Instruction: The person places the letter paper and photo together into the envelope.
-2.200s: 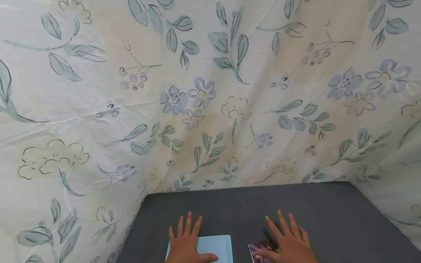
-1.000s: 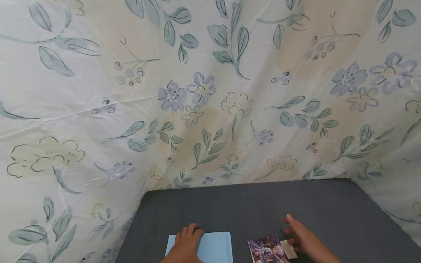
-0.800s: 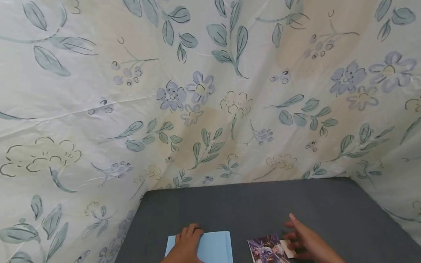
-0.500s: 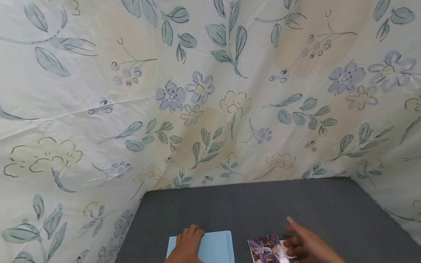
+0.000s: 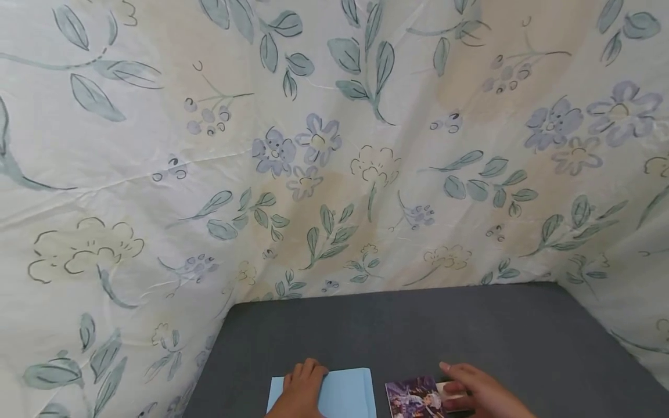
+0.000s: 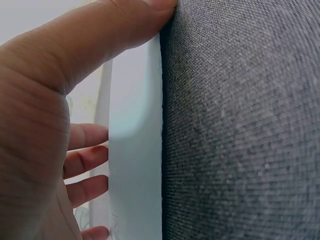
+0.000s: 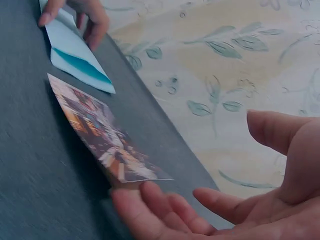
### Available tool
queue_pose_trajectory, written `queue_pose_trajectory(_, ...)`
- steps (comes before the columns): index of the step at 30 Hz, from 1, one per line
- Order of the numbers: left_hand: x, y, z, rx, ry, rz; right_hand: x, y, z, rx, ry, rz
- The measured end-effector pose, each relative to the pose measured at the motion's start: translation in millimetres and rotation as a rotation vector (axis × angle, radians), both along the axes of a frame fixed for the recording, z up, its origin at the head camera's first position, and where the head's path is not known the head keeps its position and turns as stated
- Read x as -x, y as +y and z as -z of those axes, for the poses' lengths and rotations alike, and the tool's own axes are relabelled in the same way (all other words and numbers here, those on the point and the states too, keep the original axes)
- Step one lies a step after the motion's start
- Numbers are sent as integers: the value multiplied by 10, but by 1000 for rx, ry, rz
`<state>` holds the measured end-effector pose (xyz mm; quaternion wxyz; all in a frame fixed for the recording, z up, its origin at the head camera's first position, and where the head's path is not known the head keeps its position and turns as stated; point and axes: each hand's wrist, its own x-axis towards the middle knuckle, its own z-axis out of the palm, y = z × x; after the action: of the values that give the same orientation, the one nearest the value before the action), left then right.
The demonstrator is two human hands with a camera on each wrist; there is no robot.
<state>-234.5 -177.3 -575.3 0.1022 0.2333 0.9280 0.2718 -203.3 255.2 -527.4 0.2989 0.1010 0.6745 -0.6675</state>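
My left hand [image 5: 303,390] grips a light blue envelope [image 5: 346,393] lying on the dark grey surface. In the left wrist view the thumb is at its near edge and the fingertips at the opposite edge. The right wrist view shows the envelope's mouth [image 7: 82,67] bowed apart, facing a printed picture card [image 5: 415,398]. The card is mostly purple and lies over a small beige piece [image 7: 126,186] that juts out at its right end. My right hand [image 5: 486,396] touches that end with its fingers, its thumb held apart.
The dark grey surface [image 5: 407,325] stretches behind both hands. A pale cloth [image 5: 313,87] with leaves and flowers hangs at the back and along both sides.
Earlier both hands lay flat over the envelope and card. The left then took hold of the envelope; the right moved to the card's right end, and the card has slid slightly left.
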Motion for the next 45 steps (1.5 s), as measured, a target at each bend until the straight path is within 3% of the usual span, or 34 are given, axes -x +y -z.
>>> queue_pose_trajectory(4, -31, 26, -43, 8, 1, -3, 88, 7, 172, 55, -5, -36)
queue_pose_trajectory(11, -42, 41, -35, -16, 44, -2, 309, 89, 576, 220, -7, -184)
queue_pose_trajectory(16, -38, 46, -38, -14, 44, -1, 342, -3, 855, 198, 75, -201)
queue_pose_trajectory(21, -63, 75, -60, 8, 23, -23, 453, -1, 1209, 195, 153, -275)
queue_pose_trajectory(25, -23, 58, 72, -11, 22, -44, 441, -51, 1268, 253, 170, -278)
queue_pose_trajectory(27, -31, 68, 76, -6, 18, -52, 433, -61, 1256, 286, 158, -263)
queue_pose_trajectory(32, -86, 109, 13, 4, 36, -37, 312, -126, 916, 230, 159, -247)
queue_pose_trajectory(34, -68, 101, 62, -8, 67, -19, 290, -130, 834, 189, 170, -240)
queue_pose_trajectory(35, -56, 99, 83, -17, 72, -15, 293, -126, 838, 178, 165, -222)
queue_pose_trajectory(40, -8, 102, 141, -30, 62, -8, 421, -27, 1173, 248, 126, -166)
queue_pose_trajectory(45, 9, 103, 178, -23, 75, 23, 400, -39, 1146, 251, 107, -175)
